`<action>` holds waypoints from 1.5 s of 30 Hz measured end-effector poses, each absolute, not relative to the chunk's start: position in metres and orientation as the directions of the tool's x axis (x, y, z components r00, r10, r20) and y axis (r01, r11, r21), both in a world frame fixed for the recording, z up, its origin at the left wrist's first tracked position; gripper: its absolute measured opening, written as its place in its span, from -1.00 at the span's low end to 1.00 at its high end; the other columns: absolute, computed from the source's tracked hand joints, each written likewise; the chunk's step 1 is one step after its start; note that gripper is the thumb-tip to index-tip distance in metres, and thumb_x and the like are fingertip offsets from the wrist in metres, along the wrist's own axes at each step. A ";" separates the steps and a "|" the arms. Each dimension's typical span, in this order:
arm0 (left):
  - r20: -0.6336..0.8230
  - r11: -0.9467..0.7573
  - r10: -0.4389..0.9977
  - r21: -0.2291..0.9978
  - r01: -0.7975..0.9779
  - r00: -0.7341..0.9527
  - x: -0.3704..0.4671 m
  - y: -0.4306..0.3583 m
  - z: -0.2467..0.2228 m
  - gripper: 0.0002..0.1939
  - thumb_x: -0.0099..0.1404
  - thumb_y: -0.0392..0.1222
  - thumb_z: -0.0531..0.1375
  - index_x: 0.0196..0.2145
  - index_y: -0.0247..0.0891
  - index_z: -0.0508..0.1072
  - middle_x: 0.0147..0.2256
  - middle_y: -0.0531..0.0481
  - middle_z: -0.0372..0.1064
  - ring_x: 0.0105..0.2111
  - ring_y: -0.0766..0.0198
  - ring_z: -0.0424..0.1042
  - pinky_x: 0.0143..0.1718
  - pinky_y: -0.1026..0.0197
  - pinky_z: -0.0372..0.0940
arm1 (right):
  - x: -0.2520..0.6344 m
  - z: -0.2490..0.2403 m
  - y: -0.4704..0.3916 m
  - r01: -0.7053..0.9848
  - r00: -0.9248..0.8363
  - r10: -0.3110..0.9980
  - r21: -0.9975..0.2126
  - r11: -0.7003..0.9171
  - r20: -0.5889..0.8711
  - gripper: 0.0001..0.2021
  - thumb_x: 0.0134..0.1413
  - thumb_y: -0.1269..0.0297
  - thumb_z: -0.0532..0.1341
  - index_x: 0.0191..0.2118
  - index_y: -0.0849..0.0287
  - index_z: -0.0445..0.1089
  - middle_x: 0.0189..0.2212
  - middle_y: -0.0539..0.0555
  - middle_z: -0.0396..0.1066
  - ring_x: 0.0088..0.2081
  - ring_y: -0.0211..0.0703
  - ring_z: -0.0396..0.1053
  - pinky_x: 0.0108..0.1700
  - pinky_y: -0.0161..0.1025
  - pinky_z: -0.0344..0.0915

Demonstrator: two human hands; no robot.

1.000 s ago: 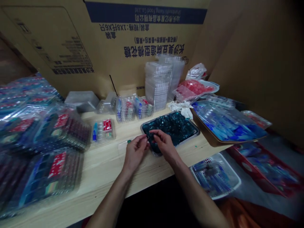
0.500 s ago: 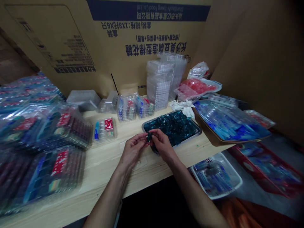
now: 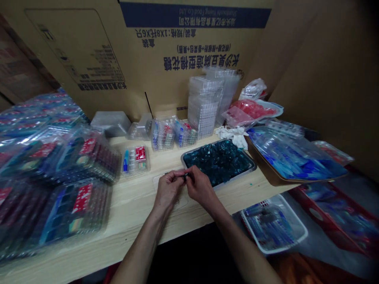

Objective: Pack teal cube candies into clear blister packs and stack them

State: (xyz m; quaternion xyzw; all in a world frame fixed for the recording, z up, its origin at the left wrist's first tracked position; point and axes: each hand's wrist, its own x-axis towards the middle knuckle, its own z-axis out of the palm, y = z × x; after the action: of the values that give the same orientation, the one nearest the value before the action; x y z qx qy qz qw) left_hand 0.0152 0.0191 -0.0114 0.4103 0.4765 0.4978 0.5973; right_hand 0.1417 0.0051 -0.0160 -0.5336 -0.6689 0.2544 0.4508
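Observation:
My left hand point(image 3: 168, 190) and my right hand point(image 3: 200, 184) meet at the near left corner of a metal tray. Both pinch a small dark green piece point(image 3: 186, 176), mostly hidden by the fingertips. Dark teal, glossy pieces point(image 3: 217, 159) fill the tray point(image 3: 253, 167). Under my hands a clear plastic sheet or tray point(image 3: 181, 202) lies on the table, partly covered. To the left sits a clear compartment pack point(image 3: 135, 159) holding a blue item and a red patterned packet.
Filled clear packs point(image 3: 85, 157) are piled at the left. Clear trays point(image 3: 204, 106) stand stacked behind. At the right are a cardboard box point(image 3: 274, 179) of blue packets, a red bag point(image 3: 251, 109) and, lower down, a white basket point(image 3: 304, 232).
The view has shifted slightly, so the table things appear farther right. My hands have drawn closer around the small piece, and my right hand's fingers are more curled.

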 end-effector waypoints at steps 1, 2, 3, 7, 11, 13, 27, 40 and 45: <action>-0.161 0.168 0.986 0.965 -0.201 0.050 0.015 0.018 -0.011 -0.84 -0.06 -0.26 0.31 -0.43 -0.27 0.56 -0.40 -0.01 0.54 -0.42 0.31 0.44 -0.29 0.26 0.31 | 0.140 -0.015 0.003 0.509 -0.009 0.933 -0.802 0.313 0.359 -0.85 0.09 0.43 0.05 -0.24 0.14 0.32 -0.37 0.05 0.41 -0.33 -0.16 0.38 -0.22 -0.25 0.27; -0.164 0.169 0.986 0.965 -0.198 0.040 0.016 0.017 -0.011 -0.84 -0.07 -0.27 0.30 -0.43 -0.28 0.55 -0.42 0.00 0.53 -0.45 0.33 0.42 -0.33 0.27 0.30 | 0.138 -0.015 0.002 0.514 0.007 0.927 -0.796 0.319 0.376 -0.86 0.09 0.44 0.05 -0.27 0.14 0.31 -0.37 0.05 0.40 -0.32 -0.16 0.38 -0.21 -0.25 0.27; -0.169 0.170 0.985 0.966 -0.196 0.022 0.016 0.017 -0.010 -0.84 -0.08 -0.27 0.30 -0.43 -0.29 0.55 -0.43 0.01 0.52 -0.48 0.36 0.40 -0.36 0.28 0.29 | 0.136 -0.015 0.000 0.498 0.023 0.925 -0.807 0.318 0.379 -0.87 0.10 0.43 0.05 -0.29 0.13 0.31 -0.38 0.04 0.39 -0.33 -0.17 0.37 -0.22 -0.25 0.26; -0.152 0.130 0.984 0.970 -0.204 -0.097 0.008 0.021 -0.006 -0.80 -0.08 -0.26 0.30 -0.40 -0.31 0.54 -0.52 0.06 0.45 -0.55 0.40 0.34 -0.45 0.32 0.24 | 0.131 -0.009 -0.015 0.173 0.112 0.942 -0.940 0.294 0.315 -0.94 0.17 0.29 0.12 -0.33 0.10 0.30 -0.53 -0.06 0.28 -0.49 -0.24 0.26 -0.38 -0.30 0.20; -0.169 0.107 0.950 0.967 -0.232 -0.264 -0.021 0.034 -0.006 -0.75 -0.09 -0.23 0.29 -0.37 -0.33 0.52 -0.58 0.11 0.37 -0.61 0.42 0.30 -0.52 0.34 0.19 | 0.153 0.019 -0.025 -0.094 0.231 0.922 -0.937 0.338 0.309 -0.88 0.22 0.17 0.15 -0.24 0.08 0.31 -0.49 -0.06 0.27 -0.49 -0.25 0.24 -0.40 -0.29 0.20; -0.199 0.150 0.953 0.965 -0.217 -0.227 -0.039 0.038 -0.005 -0.73 -0.09 -0.23 0.29 -0.35 -0.34 0.53 -0.56 0.08 0.39 -0.62 0.43 0.29 -0.56 0.35 0.17 | 0.176 0.030 -0.016 0.063 0.229 0.916 -0.944 0.324 0.329 -0.86 0.24 0.19 0.13 -0.16 0.08 0.35 -0.45 -0.03 0.29 -0.45 -0.22 0.27 -0.37 -0.27 0.23; 0.015 -0.027 0.999 0.957 0.290 0.045 -0.076 0.022 -0.019 -0.73 0.15 -0.17 0.27 -0.17 -0.26 0.51 -0.35 -0.02 0.50 -0.37 0.23 0.48 -0.30 0.19 0.38 | 0.202 -0.025 -0.006 0.922 0.083 0.953 -0.385 0.037 0.292 -0.65 0.24 0.39 0.02 0.06 0.21 0.39 0.08 0.29 0.25 0.05 0.09 0.25 0.02 -0.03 0.22; 0.218 -0.423 0.906 0.490 0.762 0.363 -0.052 0.034 -0.041 -0.81 0.30 -0.32 0.14 -0.26 -0.23 0.58 -0.29 -0.06 0.50 -0.30 0.20 0.49 -0.24 0.21 0.34 | 0.203 -0.028 -0.007 0.885 0.081 0.956 -0.462 0.061 0.282 -0.72 0.22 0.46 0.02 -0.10 0.21 0.45 -0.02 0.22 0.34 -0.02 0.01 0.29 -0.02 -0.11 0.18; 0.337 -0.502 0.859 0.406 0.764 0.386 -0.058 0.026 -0.049 -0.75 0.35 -0.32 0.07 -0.24 -0.22 0.57 -0.26 -0.08 0.48 -0.27 0.23 0.49 -0.24 0.24 0.37 | 0.200 -0.010 0.009 0.937 0.079 0.971 -0.350 0.005 0.224 -0.67 0.14 0.51 0.05 -0.06 0.17 0.45 -0.07 0.22 0.34 -0.05 0.05 0.27 -0.10 -0.11 0.13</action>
State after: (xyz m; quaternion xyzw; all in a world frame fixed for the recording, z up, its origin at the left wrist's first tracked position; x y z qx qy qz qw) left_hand -0.0575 0.0261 -0.0494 0.8273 0.4903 0.2582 0.0922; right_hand 0.1995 0.0094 -0.0096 -0.7041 -0.6775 0.0416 0.2087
